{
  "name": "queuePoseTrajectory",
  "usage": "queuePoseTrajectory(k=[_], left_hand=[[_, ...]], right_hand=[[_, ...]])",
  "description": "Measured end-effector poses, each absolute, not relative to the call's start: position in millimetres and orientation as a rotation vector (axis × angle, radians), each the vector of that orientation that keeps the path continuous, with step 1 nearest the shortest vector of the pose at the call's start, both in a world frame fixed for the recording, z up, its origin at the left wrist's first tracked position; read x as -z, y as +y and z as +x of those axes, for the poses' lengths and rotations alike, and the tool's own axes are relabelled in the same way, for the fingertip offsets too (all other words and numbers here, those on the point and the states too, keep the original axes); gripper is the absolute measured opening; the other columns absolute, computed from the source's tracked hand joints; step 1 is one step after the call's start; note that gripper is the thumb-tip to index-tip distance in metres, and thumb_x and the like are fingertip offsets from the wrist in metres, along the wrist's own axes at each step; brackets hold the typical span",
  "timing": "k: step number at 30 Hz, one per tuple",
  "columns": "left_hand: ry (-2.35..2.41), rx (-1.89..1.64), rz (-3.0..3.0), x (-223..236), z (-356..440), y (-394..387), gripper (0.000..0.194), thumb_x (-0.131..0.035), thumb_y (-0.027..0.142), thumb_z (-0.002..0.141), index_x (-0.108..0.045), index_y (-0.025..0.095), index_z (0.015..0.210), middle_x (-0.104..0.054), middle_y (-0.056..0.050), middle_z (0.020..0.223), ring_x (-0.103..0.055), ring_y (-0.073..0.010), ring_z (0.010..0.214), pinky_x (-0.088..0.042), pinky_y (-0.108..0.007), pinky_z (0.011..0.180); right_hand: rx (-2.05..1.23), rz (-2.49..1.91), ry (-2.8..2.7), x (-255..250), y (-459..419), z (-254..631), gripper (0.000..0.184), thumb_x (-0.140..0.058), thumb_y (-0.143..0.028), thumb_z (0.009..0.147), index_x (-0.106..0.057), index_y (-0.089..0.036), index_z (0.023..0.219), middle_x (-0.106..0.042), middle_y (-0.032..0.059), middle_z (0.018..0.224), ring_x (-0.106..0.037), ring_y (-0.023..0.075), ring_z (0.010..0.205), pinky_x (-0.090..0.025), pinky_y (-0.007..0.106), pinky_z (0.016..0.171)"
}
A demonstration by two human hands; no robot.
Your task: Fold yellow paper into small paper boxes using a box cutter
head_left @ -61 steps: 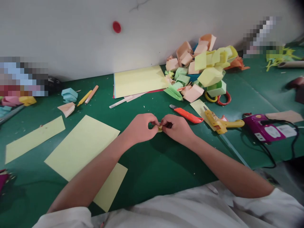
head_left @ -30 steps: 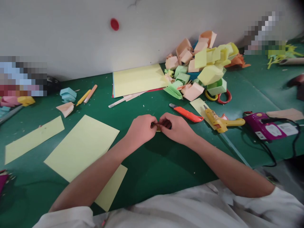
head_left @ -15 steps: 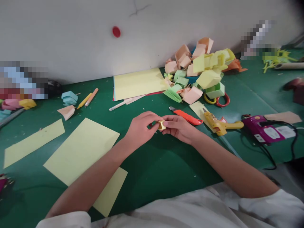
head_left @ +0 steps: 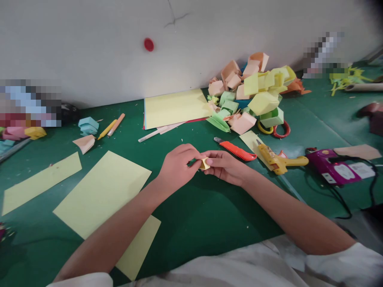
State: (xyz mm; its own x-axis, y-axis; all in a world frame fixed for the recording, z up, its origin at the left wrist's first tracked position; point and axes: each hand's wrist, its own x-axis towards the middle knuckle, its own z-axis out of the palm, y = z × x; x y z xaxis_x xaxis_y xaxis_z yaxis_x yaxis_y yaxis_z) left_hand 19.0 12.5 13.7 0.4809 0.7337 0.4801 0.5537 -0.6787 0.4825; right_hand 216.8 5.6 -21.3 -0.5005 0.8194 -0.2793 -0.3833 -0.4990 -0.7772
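Right of the sheet (head_left: 103, 191), pinches with the left hand (head_left: 179, 164), thumb to fingertips, the folded paper (head_left: 204, 164) over the table (head_left: 209, 227), and clasps its right end in the right hand (head_left: 226, 167), likewise closed, near the cutter (head_left: 239, 150) and glue gun (head_left: 277, 160).

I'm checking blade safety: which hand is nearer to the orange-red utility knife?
Right. The right hand is just on the person's side of the utility knife; the left hand is farther off, to the knife's left. Both pinch a yellow paper piece.
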Motion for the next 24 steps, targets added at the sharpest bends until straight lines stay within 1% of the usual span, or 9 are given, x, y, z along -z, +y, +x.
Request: queuePoseTrajectory(k=[3, 5, 7, 9, 11, 13, 17, 20, 24], left_hand=[[1.228, -0.714, 2.445, -23.6, 18.7, 11.9, 0.017, -0.064, 0.016, 0.088, -0.076, 0.025, 0.096, -0.074, -0.001, 0.097, -0.067, -0.0164, 0.089, -0.051, -0.027, 0.071], [1.259, -0.582, 2.478, -27.7, 18.2, 11.9, 0.018, -0.063, 0.016, 0.087, -0.077, 0.025, 0.094, -0.072, -0.001, 0.097, -0.066, -0.0167, 0.085, -0.048, -0.027, 0.066], [1.273, -0.516, 2.512, -28.6, 18.1, 11.5, 0.018, -0.059, 0.016, 0.087, -0.077, 0.022, 0.087, -0.07, -0.002, 0.094, -0.063, -0.0154, 0.078, -0.044, -0.026, 0.059], [1.298, -0.491, 2.524, -27.7, 18.6, 10.4, 0.02, -0.056, 0.016, 0.088, -0.075, 0.021, 0.084, -0.069, -0.002, 0.092, -0.062, -0.0144, 0.073, -0.041, -0.026, 0.056], [1.335, -0.497, 2.501, -27.6, 19.2, 9.3, 0.021, -0.055, 0.019, 0.09, -0.075, 0.022, 0.084, -0.069, -0.001, 0.094, -0.062, -0.0141, 0.073, -0.041, -0.026, 0.055], [1.359, -0.491, 2.454, -29.8, 18.9, 9.1, 0.019, -0.058, 0.021, 0.089, -0.077, 0.024, 0.087, -0.07, 0.0, 0.096, -0.062, -0.0135, 0.071, -0.04, -0.026, 0.054], [1.356, -0.434, 2.394, -36.9, 15.0, 11.7, 0.019, -0.063, 0.023, 0.084, -0.079, 0.026, 0.094, -0.072, 0.001, 0.099, -0.057, -0.0106, 0.06, -0.039, -0.027, 0.051], [1.314, -0.422, 2.496, -36.4, 13.2, 12.5, 0.02, -0.059, 0.023, 0.087, -0.079, 0.025, 0.089, -0.073, 0.001, 0.094, -0.06, -0.0127, 0.066, -0.037, -0.027, 0.051], [1.344, -0.464, 2.672, -29.7, 15.6, 8.7, 0.028, -0.051, 0.021, 0.092, -0.076, 0.022, 0.081, -0.072, -0.001, 0.089, -0.062, -0.0148, 0.07, -0.032, -0.028, 0.049]], right_hand=[[-2.062, -0.852, -0.847, 21.1, 5.4, 215.2, 0.029, -0.089, -0.026, 0.073, -0.077, -0.015, 0.096, -0.073, 0.0022, 0.089, -0.07, 0.0094, 0.075, -0.062, 0.019, 0.074], [-2.073, -0.852, -0.855, 21.1, 5.0, 213.5, 0.03, -0.089, -0.024, 0.071, -0.076, -0.015, 0.097, -0.074, 0.0028, 0.089, -0.07, 0.0099, 0.074, -0.062, 0.02, 0.073], [-2.079, -0.849, -0.861, 21.2, 4.8, 212.2, 0.031, -0.09, -0.023, 0.071, -0.076, -0.015, 0.098, -0.074, 0.0024, 0.089, -0.07, 0.0097, 0.072, -0.062, 0.02, 0.071], [-2.078, -0.847, -0.866, 21.2, 4.9, 211.6, 0.032, -0.09, -0.023, 0.071, -0.076, -0.016, 0.099, -0.074, 0.002, 0.089, -0.07, 0.0091, 0.071, -0.062, 0.019, 0.071], [-2.074, -0.846, -0.872, 21.1, 5.1, 211.8, 0.033, -0.09, -0.025, 0.071, -0.076, -0.017, 0.1, -0.074, 0.0017, 0.09, -0.07, 0.0087, 0.072, -0.061, 0.018, 0.071], [-2.072, -0.846, -0.883, 21.2, 5.2, 212.2, 0.033, -0.089, -0.025, 0.072, -0.075, -0.017, 0.101, -0.074, 0.0018, 0.091, -0.071, 0.0089, 0.074, -0.061, 0.019, 0.072], [-2.063, -0.85, -0.906, 22.2, 4.6, 212.4, 0.037, -0.089, -0.022, 0.073, -0.073, -0.017, 0.105, -0.074, 0.0024, 0.095, -0.071, 0.01, 0.078, -0.061, 0.021, 0.074], [-2.047, -0.844, -0.915, 23.3, 4.5, 211.9, 0.039, -0.089, -0.022, 0.072, -0.073, -0.019, 0.107, -0.074, 0.0019, 0.095, -0.071, 0.0107, 0.081, -0.061, 0.022, 0.075], [-2.027, -0.835, -0.917, 23.4, 5.1, 211.9, 0.04, -0.09, -0.022, 0.07, -0.073, -0.02, 0.106, -0.074, 0.0009, 0.092, -0.071, 0.011, 0.08, -0.061, 0.023, 0.075]])
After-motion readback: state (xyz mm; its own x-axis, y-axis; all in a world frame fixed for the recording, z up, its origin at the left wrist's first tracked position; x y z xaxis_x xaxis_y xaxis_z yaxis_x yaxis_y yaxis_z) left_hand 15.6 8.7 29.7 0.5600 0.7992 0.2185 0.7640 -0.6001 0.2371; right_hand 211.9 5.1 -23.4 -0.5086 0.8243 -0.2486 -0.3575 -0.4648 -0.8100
